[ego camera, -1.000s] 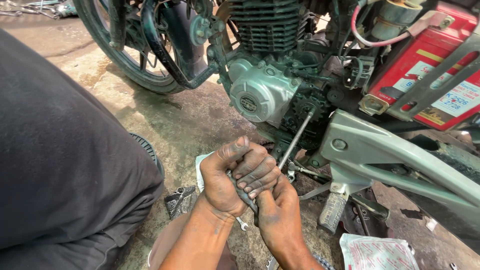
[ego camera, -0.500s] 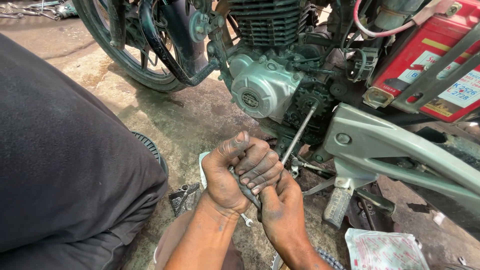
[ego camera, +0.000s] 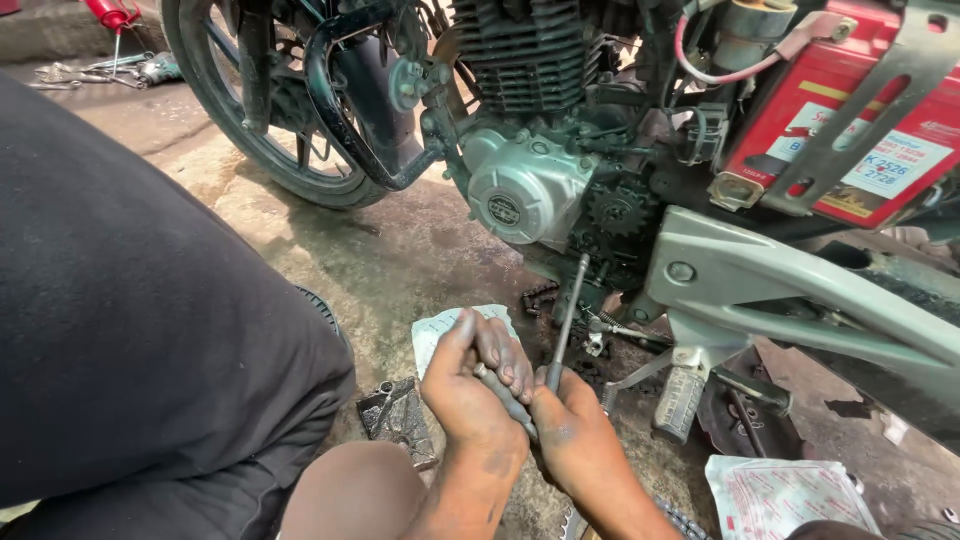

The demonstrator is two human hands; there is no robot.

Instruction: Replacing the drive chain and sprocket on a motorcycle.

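Both my greasy hands meet low in the middle of the head view. My left hand (ego camera: 472,385) is wrapped around a short dark grip (ego camera: 503,393) of a tool. My right hand (ego camera: 570,432) closes on the base of a long thin metal rod (ego camera: 568,315) that rises toward the motorcycle's engine (ego camera: 525,190). The rod's tip ends just below the bare chain sprocket (ego camera: 612,208). A silver engine cover sits left of the sprocket. My dark trouser leg (ego camera: 140,330) fills the left side.
The front wheel (ego camera: 265,130) stands at upper left, a red battery (ego camera: 850,140) at upper right, a silver frame arm (ego camera: 800,290) and footpeg (ego camera: 680,400) to the right. A metal plate (ego camera: 395,415), paper packets (ego camera: 780,495) and loose tools (ego camera: 100,70) lie on the stained concrete.
Both hands have dropped a little lower and nearer to me, still together on the tool. The view has shifted, so the engine now appears further right and higher.
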